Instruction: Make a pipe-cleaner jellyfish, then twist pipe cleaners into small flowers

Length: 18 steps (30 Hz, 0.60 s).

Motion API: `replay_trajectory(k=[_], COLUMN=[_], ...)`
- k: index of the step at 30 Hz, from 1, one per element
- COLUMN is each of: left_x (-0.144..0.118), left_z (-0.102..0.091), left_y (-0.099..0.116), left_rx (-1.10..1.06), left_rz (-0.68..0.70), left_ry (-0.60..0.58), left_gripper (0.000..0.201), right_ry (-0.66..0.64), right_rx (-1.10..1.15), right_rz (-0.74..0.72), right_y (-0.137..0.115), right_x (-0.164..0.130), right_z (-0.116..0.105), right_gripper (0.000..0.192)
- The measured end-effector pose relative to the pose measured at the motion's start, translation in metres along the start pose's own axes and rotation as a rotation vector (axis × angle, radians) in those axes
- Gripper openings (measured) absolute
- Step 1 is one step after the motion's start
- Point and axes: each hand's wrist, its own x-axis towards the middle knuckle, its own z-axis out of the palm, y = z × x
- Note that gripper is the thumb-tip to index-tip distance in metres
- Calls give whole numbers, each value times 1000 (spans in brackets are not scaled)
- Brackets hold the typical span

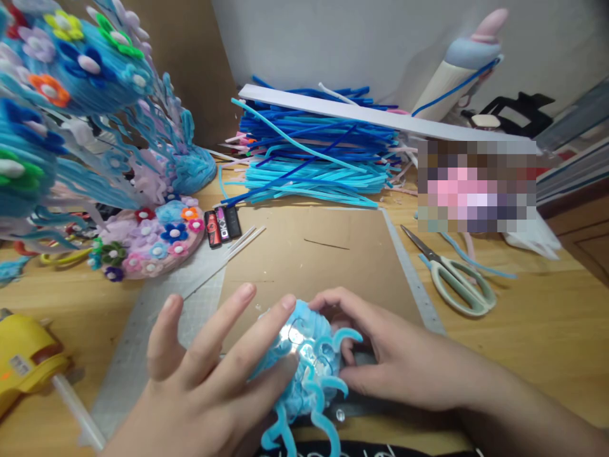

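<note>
A light blue fuzzy pipe-cleaner piece point(320, 324), rounded with curly strands hanging from it, is low in the middle of the head view. Clear, shiny glue-like material covers part of its underside. My right hand point(380, 349) curls round its right side, fingers at the far edge and thumb nearer me. On the left, my left hand point(223, 374) has its thumb pressed on the piece and its index finger along the upper edge, while the other fingers stretch away. My left hand hides the piece's left side.
Bundled blue pipe cleaners point(314, 139) lie behind a cardboard sheet point(352, 254). Scissors point(457, 279) rest at right, a yellow glue gun point(28, 362) at left. A flower-covered jellyfish decoration point(104, 70) rises at upper left. Glue sticks point(245, 244) lie near a black-and-red box point(222, 225).
</note>
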Motion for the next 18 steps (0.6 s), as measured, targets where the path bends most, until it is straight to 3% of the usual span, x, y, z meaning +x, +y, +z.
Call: replay_trajectory(k=[10,15,18], left_x=[4,5,3], left_z=[-2,-6,-14], left_y=[1,-4,-15], left_rx=[-51,-128,-224], left_rz=[-66,-24,-29], left_ry=[-33,41,97], left_gripper=[22,25,40], right_ry=[12,-22,-76], right_rx=[22,108,191], right_rz=[-41,-27,-21], right_y=[1,9,14], right_x=[1,2,4], right_z=[2,6,7], right_gripper=[64,81,85])
